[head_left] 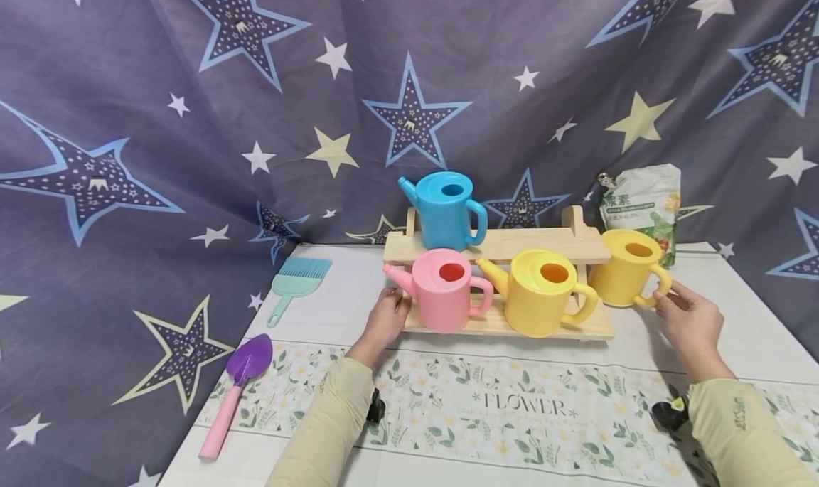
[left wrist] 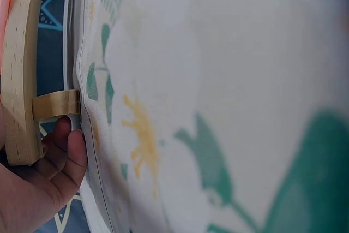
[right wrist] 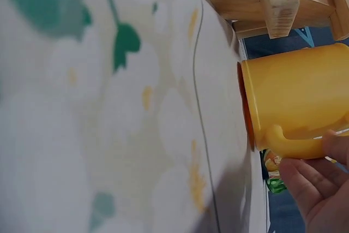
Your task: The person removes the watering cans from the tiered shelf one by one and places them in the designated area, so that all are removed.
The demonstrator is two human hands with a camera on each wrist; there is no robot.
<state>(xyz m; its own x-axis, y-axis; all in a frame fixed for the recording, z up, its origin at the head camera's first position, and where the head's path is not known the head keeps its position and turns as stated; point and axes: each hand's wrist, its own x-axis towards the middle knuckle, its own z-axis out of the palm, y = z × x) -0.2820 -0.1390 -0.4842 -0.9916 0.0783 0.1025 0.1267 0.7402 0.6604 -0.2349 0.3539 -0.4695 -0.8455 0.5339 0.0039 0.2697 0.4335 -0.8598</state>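
My left hand (head_left: 390, 318) holds the left end of a two-tier wooden shelf (head_left: 525, 244), its fingers curled under the lower board (left wrist: 20, 75) beside a short foot. With my right hand (head_left: 694, 323) I pinch the handle of a yellow watering can (head_left: 621, 270) at the shelf's right end; thumb and fingers lie on the handle (right wrist: 300, 148). This can stands upright, close over the table. On the lower board sit a pink watering can (head_left: 441, 302) and another yellow watering can (head_left: 536, 306). A blue watering can (head_left: 441, 220) stands on the upper board.
A white printed bag (head_left: 643, 195) stands behind the right-hand can. At the table's left lie a teal brush (head_left: 301, 277) and a purple trowel (head_left: 249, 359) with a pink handle. A star-patterned curtain (head_left: 486, 32) hangs behind the floral-printed table cover (head_left: 448, 416).
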